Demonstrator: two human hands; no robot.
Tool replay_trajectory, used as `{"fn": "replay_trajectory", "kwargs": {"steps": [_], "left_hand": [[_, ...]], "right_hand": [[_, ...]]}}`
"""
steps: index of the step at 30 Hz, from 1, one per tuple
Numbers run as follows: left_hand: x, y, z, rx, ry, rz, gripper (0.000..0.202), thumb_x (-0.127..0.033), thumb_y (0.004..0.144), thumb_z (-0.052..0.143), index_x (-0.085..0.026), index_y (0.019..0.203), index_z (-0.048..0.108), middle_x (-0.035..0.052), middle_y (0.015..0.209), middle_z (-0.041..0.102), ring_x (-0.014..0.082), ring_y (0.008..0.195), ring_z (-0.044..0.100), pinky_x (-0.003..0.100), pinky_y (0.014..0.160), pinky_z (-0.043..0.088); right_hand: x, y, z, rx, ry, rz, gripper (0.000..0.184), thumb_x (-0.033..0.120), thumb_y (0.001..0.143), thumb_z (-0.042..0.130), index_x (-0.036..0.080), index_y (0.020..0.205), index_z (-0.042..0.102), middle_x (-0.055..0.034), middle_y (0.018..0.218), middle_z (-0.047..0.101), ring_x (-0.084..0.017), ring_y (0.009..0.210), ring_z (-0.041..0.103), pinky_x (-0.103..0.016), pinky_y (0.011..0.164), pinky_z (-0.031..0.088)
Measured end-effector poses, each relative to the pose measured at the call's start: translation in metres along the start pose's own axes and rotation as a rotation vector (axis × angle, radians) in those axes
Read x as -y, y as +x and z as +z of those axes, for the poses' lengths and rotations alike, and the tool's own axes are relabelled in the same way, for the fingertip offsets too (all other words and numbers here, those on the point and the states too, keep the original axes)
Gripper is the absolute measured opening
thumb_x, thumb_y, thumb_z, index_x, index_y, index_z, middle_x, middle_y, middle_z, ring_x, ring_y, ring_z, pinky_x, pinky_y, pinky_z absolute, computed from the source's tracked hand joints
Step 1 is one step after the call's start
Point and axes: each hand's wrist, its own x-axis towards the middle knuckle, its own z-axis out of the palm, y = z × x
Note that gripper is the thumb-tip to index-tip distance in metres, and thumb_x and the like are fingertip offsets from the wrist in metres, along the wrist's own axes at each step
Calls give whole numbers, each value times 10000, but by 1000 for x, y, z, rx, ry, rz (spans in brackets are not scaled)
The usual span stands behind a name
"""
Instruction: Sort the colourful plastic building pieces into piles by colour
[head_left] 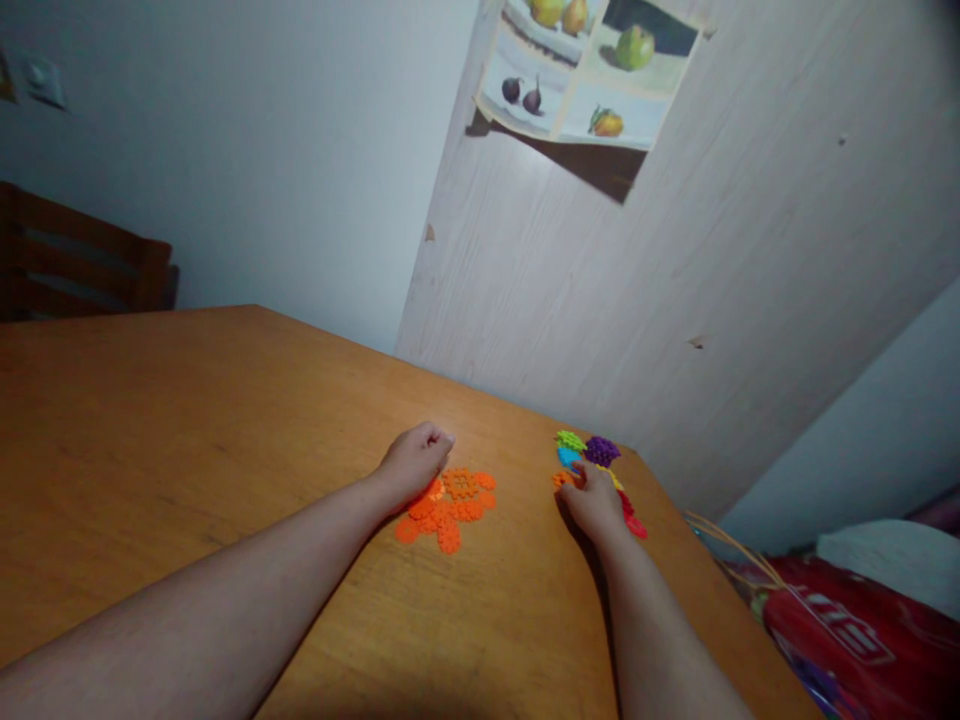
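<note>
left hand (416,462): extended, fingers curled together, orange pieces (448,535) beside them | right hand (592,497): extended, grip unclear, coloured pieces (602,450) around fingers

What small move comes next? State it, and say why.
Probably bring the orange piece at the right hand over to the orange group beside the left hand: that group looks all orange, while a blue piece and a green piece lie near this one.
</note>
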Motion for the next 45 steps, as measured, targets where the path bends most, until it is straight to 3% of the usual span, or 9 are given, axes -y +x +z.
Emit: {"fn": "replay_trajectory", "kwargs": {"steps": [10,14,20,26,32,45], "left_hand": [[1,1,0,1,24,-9,293,-456,837,548,-202,692,524,-18,582,549,130,544,466,252,529,330],[-1,0,-1,1,30,-2,288,-444,837,546,-203,682,516,-17,589,547,129,553,468,253,541,338],[-1,1,0,5,27,-5,269,-430,835,543,-206,690,515,-19,592,540,134,560,471,260,551,344],[-3,-1,0,5,12,-21,265,-432,833,548,-209,695,513,-21,584,539,132,542,456,258,543,339],[-4,-1,-1,-4,30,-12,274,-436,827,556,-206,684,516,-15,587,547,137,561,475,255,550,340],[0,2,-1,11,38,-24,280,-444,824,561,-203,687,526,-13,589,561,133,546,469,252,544,329]], "right_hand": [[-2,0,-5,27,-34,8,458,348,874,531,165,1280,639,-147,1189,696,-263,1121,638,-325,918,470],[1,-2,-4,104,-4,-23,420,311,839,553,150,1207,673,-135,1120,723,-258,1023,671,-322,861,483],[0,-1,0,76,32,-17,496,315,810,592,143,1273,644,-137,1166,719,-251,1042,670,-311,875,491],[0,3,-6,87,-48,89,483,365,887,493,145,1290,644,-171,1220,708,-293,1132,654,-356,908,485],[5,0,-12,180,-124,130,458,430,864,532,195,1231,672,-145,1162,735,-293,1072,682,-351,854,491],[12,-8,-14,114,-97,75,576,504,864,541,166,1322,631,-176,1192,723,-319,1135,668,-379,884,493]]}}
